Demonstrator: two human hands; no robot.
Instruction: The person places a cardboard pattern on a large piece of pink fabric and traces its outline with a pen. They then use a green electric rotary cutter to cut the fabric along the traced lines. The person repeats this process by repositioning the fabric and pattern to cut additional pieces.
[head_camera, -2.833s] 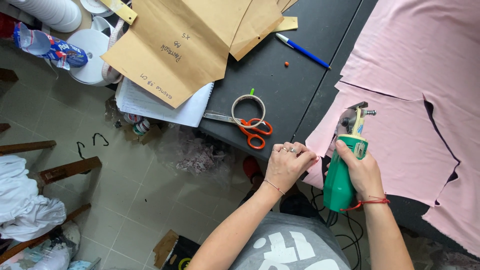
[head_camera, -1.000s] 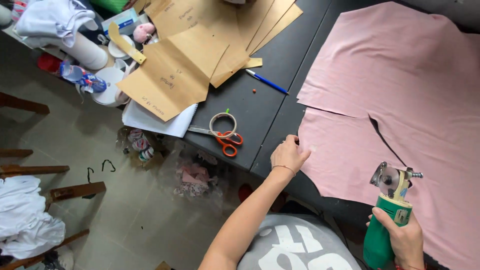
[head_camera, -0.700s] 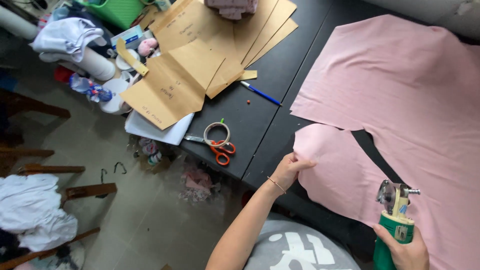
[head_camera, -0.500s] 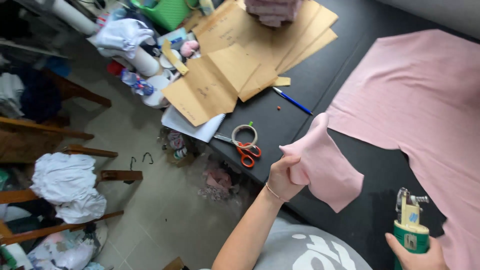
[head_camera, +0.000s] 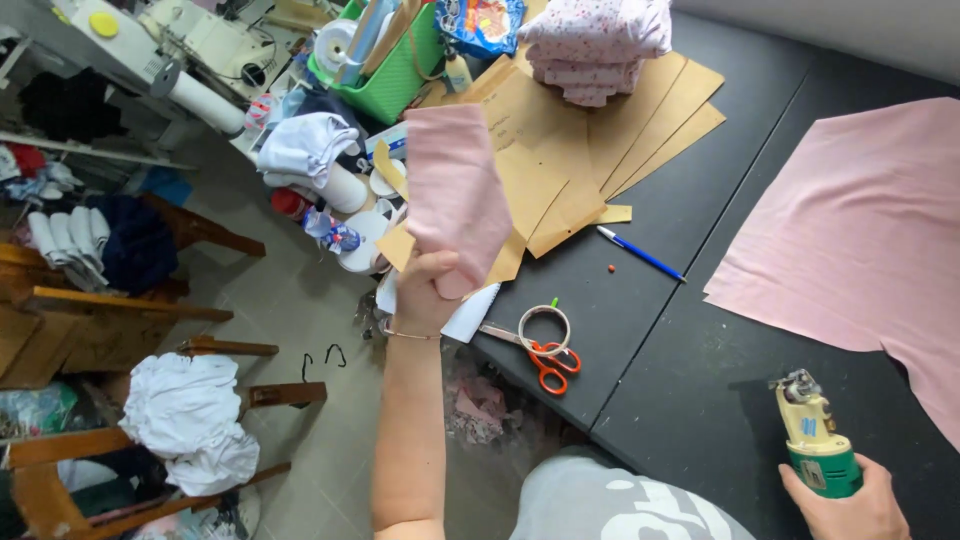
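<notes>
Fabric piece (head_camera: 455, 190) sits above the left hand (head_camera: 425, 290) fingers; scissors (head_camera: 545, 355) lie right of them; cutter (head_camera: 815, 450) projects above the right hand (head_camera: 850, 505) fingers.

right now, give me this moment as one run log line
left hand: holds cut pink fabric piece raised | right hand: grips green electric cutter | pink fabric: flat on black table

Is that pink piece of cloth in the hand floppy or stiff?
Probably floppy: the pink cloth piece curls and folds where the left hand pinches it. It likely weighs little, since one hand lifts it easily. It may slip if held loosely.
</notes>
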